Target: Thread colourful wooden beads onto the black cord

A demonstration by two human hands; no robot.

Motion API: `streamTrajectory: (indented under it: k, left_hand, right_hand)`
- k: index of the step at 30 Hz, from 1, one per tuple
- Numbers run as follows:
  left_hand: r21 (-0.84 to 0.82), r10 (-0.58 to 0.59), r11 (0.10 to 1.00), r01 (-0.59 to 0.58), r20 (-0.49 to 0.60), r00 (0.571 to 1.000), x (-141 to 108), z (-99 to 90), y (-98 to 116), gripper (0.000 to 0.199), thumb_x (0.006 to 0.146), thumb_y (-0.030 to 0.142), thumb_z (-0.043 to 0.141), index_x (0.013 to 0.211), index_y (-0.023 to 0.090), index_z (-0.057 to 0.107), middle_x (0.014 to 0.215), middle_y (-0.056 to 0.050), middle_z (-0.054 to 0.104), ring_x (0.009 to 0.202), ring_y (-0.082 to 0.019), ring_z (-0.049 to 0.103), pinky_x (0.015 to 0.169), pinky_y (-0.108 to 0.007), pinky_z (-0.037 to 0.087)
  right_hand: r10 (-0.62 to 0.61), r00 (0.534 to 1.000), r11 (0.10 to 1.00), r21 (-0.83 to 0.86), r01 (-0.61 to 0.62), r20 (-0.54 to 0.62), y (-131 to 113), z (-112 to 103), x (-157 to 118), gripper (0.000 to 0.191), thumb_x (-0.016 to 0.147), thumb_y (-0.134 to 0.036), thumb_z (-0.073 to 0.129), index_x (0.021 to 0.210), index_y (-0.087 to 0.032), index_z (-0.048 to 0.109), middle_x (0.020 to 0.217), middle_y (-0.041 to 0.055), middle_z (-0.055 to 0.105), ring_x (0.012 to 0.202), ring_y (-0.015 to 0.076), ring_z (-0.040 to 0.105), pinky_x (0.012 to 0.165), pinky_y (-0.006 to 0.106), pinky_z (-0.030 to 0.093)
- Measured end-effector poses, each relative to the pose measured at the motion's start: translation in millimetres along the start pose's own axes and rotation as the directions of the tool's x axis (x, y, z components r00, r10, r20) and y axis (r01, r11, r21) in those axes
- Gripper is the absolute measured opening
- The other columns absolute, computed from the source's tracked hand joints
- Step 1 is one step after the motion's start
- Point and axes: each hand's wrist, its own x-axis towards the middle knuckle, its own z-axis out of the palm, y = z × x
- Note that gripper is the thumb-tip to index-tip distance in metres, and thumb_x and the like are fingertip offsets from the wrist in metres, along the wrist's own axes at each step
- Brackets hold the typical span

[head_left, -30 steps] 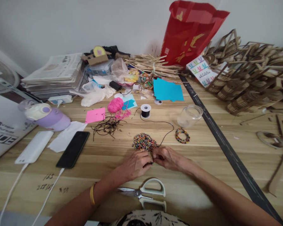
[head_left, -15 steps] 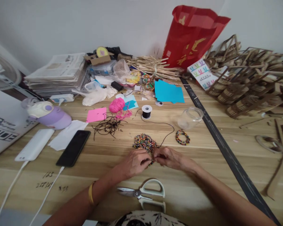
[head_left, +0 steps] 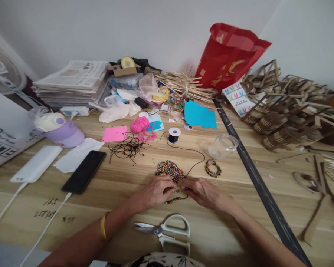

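Observation:
My left hand (head_left: 160, 189) and my right hand (head_left: 202, 191) are close together at the near edge of a pile of small multicoloured beads (head_left: 169, 169). Both are closed in a pinch. Between them runs a black cord with beads on it; a strung row of beads (head_left: 173, 200) hangs in a loop below. My right fingers grip the cord, and my left fingers pinch the beaded part. From the right hand the black cord (head_left: 196, 164) leads back to a spool (head_left: 173, 135). A finished-looking beaded bracelet (head_left: 213, 168) lies to the right.
Scissors (head_left: 161, 230) lie open near my body. A glass jar (head_left: 223, 146) stands right of the spool. Cut black cords (head_left: 128, 147), pink yarn (head_left: 139, 125) and a phone (head_left: 84, 172) lie left. Small woven baskets (head_left: 269, 124) crowd the right, a red bag (head_left: 231, 55) the back.
My hands have moved slightly apart, and the strung beads now show as a loop hanging below them. The view has tilted a little.

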Motion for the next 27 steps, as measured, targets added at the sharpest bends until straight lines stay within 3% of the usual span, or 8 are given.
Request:
streamTrajectory:
  k: [3, 8, 14, 17, 20, 24, 27]
  left_hand:
    - [-0.081, -0.022, 0.996, 0.021, -0.01, 1.0, 0, 2.3, -2, 0.014, 0.083, 0.011, 0.056, 0.086, 0.015, 0.069, 0.086, -0.004, 0.066, 0.08, -0.014, 0.059, 0.073, -0.023, 0.046]
    - [-0.192, -0.073, 0.978, 0.076, 0.025, 0.997, 0, 6.7, -3, 0.005, 0.079, 0.017, 0.062, 0.077, 0.015, 0.066, 0.079, -0.002, 0.064, 0.075, -0.013, 0.058, 0.07, -0.022, 0.045]
    - [-0.25, -0.265, 0.93, 0.27, 0.055, 0.963, -1, 10.6, -4, 0.009, 0.076, 0.018, 0.064, 0.07, 0.012, 0.067, 0.066, 0.0, 0.063, 0.061, -0.011, 0.053, 0.058, -0.019, 0.039]
    - [-0.348, -0.319, 0.881, 0.32, 0.061, 0.946, 0, 5.3, 1, 0.008, 0.075, 0.017, 0.065, 0.072, 0.012, 0.07, 0.065, 0.001, 0.065, 0.06, -0.01, 0.053, 0.058, -0.019, 0.038]
    - [-0.407, -0.393, 0.826, 0.389, 0.079, 0.916, 1, -0.7, 4, 0.01, 0.075, 0.02, 0.064, 0.071, 0.013, 0.07, 0.061, 0.002, 0.064, 0.056, -0.009, 0.051, 0.054, -0.018, 0.037]
    - [-0.442, -0.429, 0.809, 0.387, 0.006, 0.903, -1, -1.5, 3, 0.011, 0.075, 0.018, 0.063, 0.067, 0.012, 0.068, 0.06, 0.001, 0.063, 0.058, -0.01, 0.052, 0.055, -0.018, 0.039]
    - [-0.436, -0.421, 0.823, 0.364, -0.038, 0.906, -1, 1.3, 1, 0.011, 0.075, 0.017, 0.062, 0.067, 0.012, 0.068, 0.06, 0.001, 0.064, 0.059, -0.01, 0.053, 0.056, -0.019, 0.039]
  right_hand:
    - [-0.007, 1.0, 0.999, -0.042, 0.006, -0.006, -7, -2, -1, 0.019, 0.085, -0.005, 0.048, 0.093, -0.018, 0.058, 0.084, 0.0039, 0.065, 0.074, 0.0153, 0.06, 0.065, 0.023, 0.039]
    - [-0.084, 0.993, 0.995, 0.042, 0.088, -0.088, -16, 5, 1, 0.01, 0.091, -0.012, 0.047, 0.093, -0.019, 0.053, 0.083, 0.0025, 0.063, 0.069, 0.0136, 0.059, 0.062, 0.022, 0.041]
    - [-0.125, 0.97, 0.984, 0.103, 0.149, -0.207, -20, 13, 3, 0.01, 0.094, -0.016, 0.045, 0.098, -0.02, 0.053, 0.092, 0.0058, 0.06, 0.079, 0.0163, 0.061, 0.07, 0.026, 0.047]
    - [-0.042, 0.939, 0.978, 0.178, 0.109, -0.34, -19, 15, 6, 0.011, 0.093, -0.021, 0.045, 0.1, -0.02, 0.053, 0.103, 0.0093, 0.056, 0.08, 0.0163, 0.061, 0.067, 0.027, 0.049]
    - [0.096, 0.901, 0.954, 0.298, 0.038, -0.423, -15, 21, 10, 0.011, 0.091, -0.029, 0.048, 0.096, -0.02, 0.052, 0.092, 0.0067, 0.057, 0.068, 0.014, 0.057, 0.053, 0.023, 0.046]
    - [0.292, 0.891, 0.88, 0.463, -0.108, -0.349, -7, 32, 15, 0.025, 0.086, -0.041, 0.055, 0.078, -0.018, 0.053, 0.06, -0.0026, 0.049, 0.05, 0.0099, 0.043, 0.044, 0.02, 0.033]
    - [0.331, 0.901, 0.815, 0.567, -0.123, -0.28, -3, 38, 19, 0.034, 0.084, -0.049, 0.056, 0.074, -0.016, 0.056, 0.057, -0.0032, 0.046, 0.05, 0.0094, 0.039, 0.046, 0.021, 0.03]
